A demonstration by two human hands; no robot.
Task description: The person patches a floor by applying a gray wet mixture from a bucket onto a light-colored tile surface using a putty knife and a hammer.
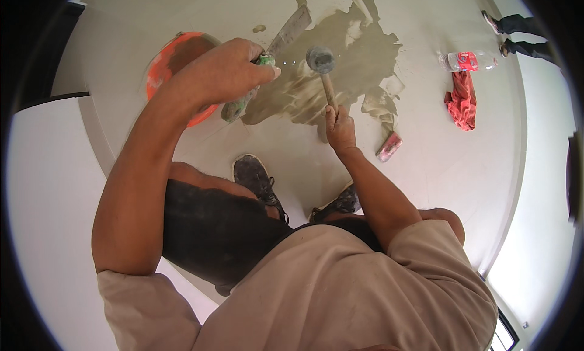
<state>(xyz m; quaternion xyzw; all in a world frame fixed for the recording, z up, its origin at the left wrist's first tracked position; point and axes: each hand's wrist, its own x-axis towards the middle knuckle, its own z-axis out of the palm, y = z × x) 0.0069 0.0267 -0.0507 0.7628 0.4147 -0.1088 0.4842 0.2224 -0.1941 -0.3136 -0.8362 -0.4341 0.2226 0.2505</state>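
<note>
In my left hand [231, 71] is a flat-bladed tool [292, 30] smeared with grey, its blade pointing up and to the right. Green patches of its dirty grip [238, 106] show past my fingers; its exact kind is unclear. My right hand [340, 129] is closed round the wooden handle of a mallet [320, 60], whose dark, round, grey-smeared head is held over the wet patch. Grey-brown wet mortar [347, 50] lies spread unevenly on the floor in front of me. Behind my left forearm, an orange bucket [159, 71] is partly hidden.
A small pink block-like object [389, 146] lies right of my right hand. Farther right are a red cloth [463, 101] and a clear plastic bottle [467, 61] with a red label. Another person's legs [520, 25] show at the upper right. My shoes [254, 176] are below the mortar.
</note>
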